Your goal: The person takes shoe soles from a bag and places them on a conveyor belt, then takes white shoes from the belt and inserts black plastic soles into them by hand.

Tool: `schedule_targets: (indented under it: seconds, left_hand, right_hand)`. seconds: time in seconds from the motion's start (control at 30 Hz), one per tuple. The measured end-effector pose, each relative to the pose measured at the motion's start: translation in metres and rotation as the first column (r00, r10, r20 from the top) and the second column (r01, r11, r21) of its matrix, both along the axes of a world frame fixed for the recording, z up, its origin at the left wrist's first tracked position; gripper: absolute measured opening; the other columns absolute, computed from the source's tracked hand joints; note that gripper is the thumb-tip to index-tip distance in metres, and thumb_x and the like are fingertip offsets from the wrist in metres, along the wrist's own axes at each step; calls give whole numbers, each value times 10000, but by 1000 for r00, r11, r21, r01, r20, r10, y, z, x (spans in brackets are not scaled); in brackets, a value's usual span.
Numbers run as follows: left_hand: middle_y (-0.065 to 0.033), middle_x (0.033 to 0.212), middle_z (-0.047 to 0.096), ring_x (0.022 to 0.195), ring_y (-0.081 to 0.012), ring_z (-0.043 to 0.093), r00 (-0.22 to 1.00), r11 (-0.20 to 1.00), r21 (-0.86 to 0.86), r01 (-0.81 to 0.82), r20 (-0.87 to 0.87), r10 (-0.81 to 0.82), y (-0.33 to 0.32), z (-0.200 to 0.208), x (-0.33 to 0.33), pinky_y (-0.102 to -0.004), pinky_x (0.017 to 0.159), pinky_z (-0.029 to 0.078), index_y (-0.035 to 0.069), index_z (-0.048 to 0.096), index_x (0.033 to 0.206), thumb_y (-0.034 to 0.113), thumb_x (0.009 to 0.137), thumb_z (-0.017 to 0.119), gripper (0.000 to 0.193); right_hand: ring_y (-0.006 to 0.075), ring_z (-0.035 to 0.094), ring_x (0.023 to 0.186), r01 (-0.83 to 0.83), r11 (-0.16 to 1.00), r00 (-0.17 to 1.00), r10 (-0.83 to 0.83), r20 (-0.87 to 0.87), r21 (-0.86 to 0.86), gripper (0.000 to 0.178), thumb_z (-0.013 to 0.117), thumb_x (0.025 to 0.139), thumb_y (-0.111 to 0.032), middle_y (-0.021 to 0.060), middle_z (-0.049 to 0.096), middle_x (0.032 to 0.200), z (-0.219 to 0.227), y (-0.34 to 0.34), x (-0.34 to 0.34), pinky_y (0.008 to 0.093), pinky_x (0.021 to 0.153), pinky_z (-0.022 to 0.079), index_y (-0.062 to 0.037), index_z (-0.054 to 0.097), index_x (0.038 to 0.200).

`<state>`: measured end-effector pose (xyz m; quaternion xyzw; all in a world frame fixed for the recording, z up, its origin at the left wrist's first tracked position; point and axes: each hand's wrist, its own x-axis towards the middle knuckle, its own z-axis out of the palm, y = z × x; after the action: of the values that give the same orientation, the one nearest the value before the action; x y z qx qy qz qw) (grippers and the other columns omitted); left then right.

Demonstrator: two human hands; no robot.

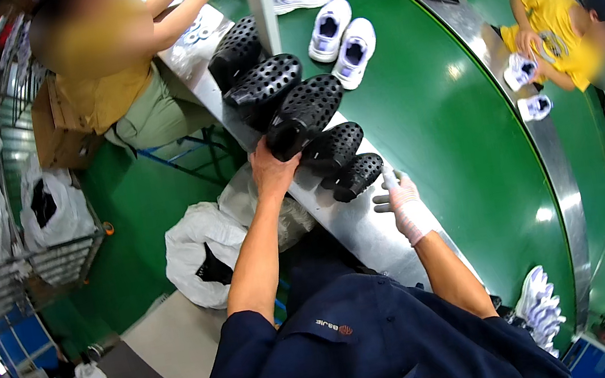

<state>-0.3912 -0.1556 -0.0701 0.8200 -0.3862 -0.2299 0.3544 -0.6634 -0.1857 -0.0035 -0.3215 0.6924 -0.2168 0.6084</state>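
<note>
Several black, hole-studded plastic shoe trees stand in a row along the metal bench (405,240) in front of me. My left hand (274,170) is closed around the heel end of a large shoe tree (309,105) in the middle of this row. Nearer to me are a smaller shoe tree (339,143) and the last one (360,175). My right hand (404,204), in a pale glove with grey fingertips, is open beside that last shoe tree, its fingers apart and nothing in them. Whether its fingertips touch the shoe tree I cannot tell.
White sneakers (354,52) rest on the green conveyor (465,163) beyond the bench. A white bag (197,245) with black contents stands left of my arm. One co-worker (104,86) sits at the far left; another (550,31) handles sneakers across the conveyor.
</note>
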Motion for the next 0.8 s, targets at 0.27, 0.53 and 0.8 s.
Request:
schedule_targets:
  seconds: [0.27,0.53,0.8]
  left_hand:
    - [-267,1263,614,1209,-443,559,991,994,-112,13,-133,-28,-6,-22,6,-487,1053,440,-31,533,1316,222,689,839,743]
    - [-277,1262,616,1197,-436,577,993,994,-107,30,-112,-42,-4,-24,8,-463,1043,451,-50,500,1352,204,683,827,787]
    - [-272,1271,626,1203,-415,602,987,997,-70,43,-154,-54,1,-22,11,-436,1041,469,-55,484,1383,159,691,813,795]
  right_hand:
    - [291,680,904,-231,953,962,194,-192,-195,601,687,955,-317,202,684,1036,-27,-6,36,382,807,549,-17,492,1438]
    - [423,522,1309,-711,536,678,352,-645,-454,685,674,924,-391,235,522,1456,11,-60,33,465,1125,410,-48,464,1478]
    - [391,589,1228,-715,645,693,602,-396,-270,689,705,902,-423,205,627,1315,6,-68,58,503,1060,430,-92,487,1466]
